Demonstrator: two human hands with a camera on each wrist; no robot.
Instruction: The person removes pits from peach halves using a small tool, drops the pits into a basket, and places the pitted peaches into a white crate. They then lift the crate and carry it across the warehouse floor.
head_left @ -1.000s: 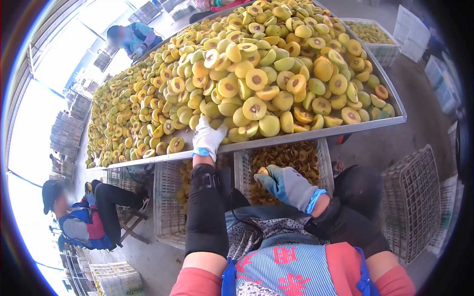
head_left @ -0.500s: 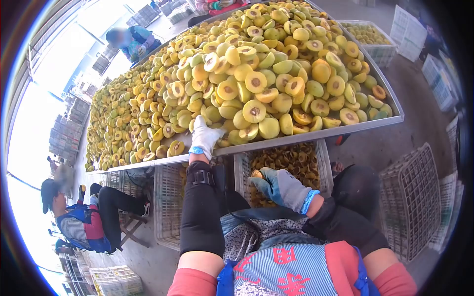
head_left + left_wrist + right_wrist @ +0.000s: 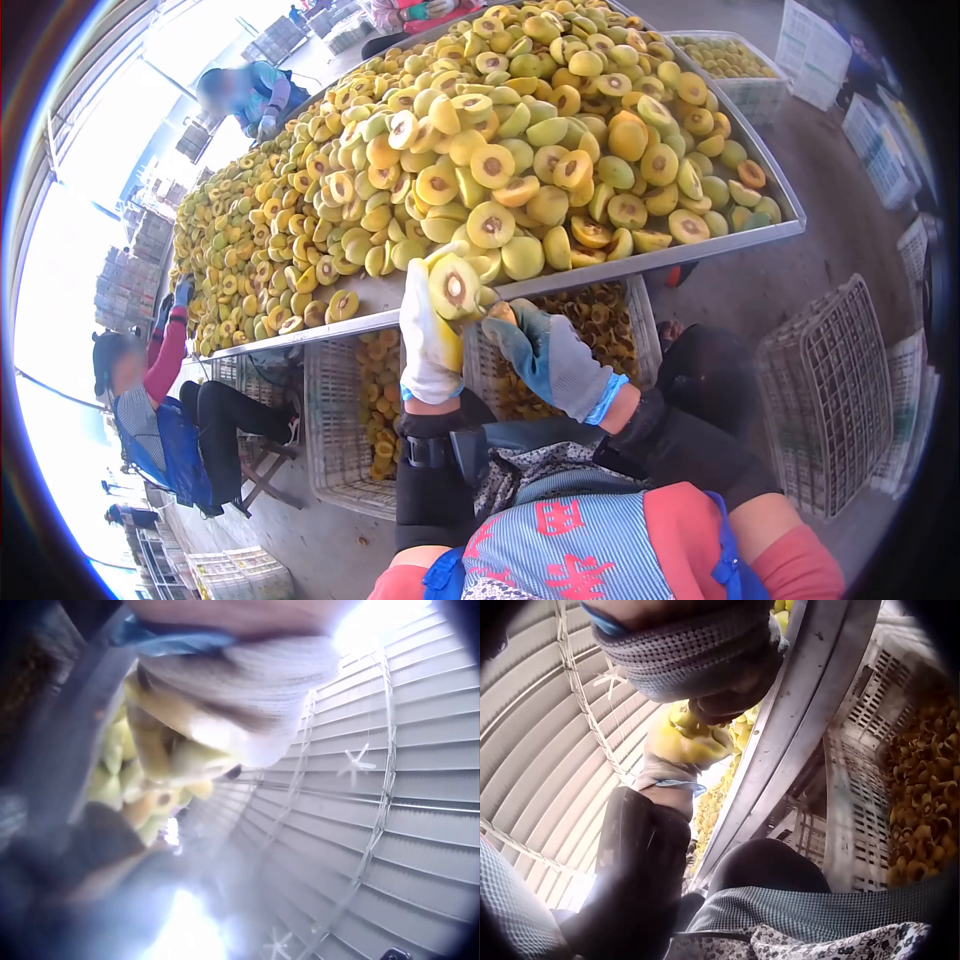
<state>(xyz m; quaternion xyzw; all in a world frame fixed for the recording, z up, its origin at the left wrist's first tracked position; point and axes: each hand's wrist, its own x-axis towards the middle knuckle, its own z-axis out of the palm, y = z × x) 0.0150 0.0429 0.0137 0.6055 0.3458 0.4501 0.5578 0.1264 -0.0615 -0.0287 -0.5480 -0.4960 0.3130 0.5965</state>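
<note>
In the head view my left hand (image 3: 432, 335), in a white glove stained yellow, holds a halved yellow-green fruit (image 3: 455, 287) with its cut face and brown centre showing. My right hand (image 3: 560, 360), in a grey and blue glove, is curled beside it round a small object (image 3: 502, 313) with a brownish end; what it is cannot be made out. The two hands nearly meet at the front edge of the metal-rimmed table (image 3: 640, 262), which bears a heap of halved fruit (image 3: 500, 190). The right wrist view shows the left glove (image 3: 679, 746) near the right glove (image 3: 697, 667).
Below the table edge stand a crate of brown-orange pieces (image 3: 648, 335) and a crate with yellow fruit (image 3: 335, 440). A tilted crate (image 3: 830, 390) is at the right. One person (image 3: 165, 430) sits at the left, another (image 3: 262, 95) is beyond the table.
My left hand has come back from the heap with a fruit half and now meets the right hand, which has moved slightly up and left. The seated person at the left has reached toward the table.
</note>
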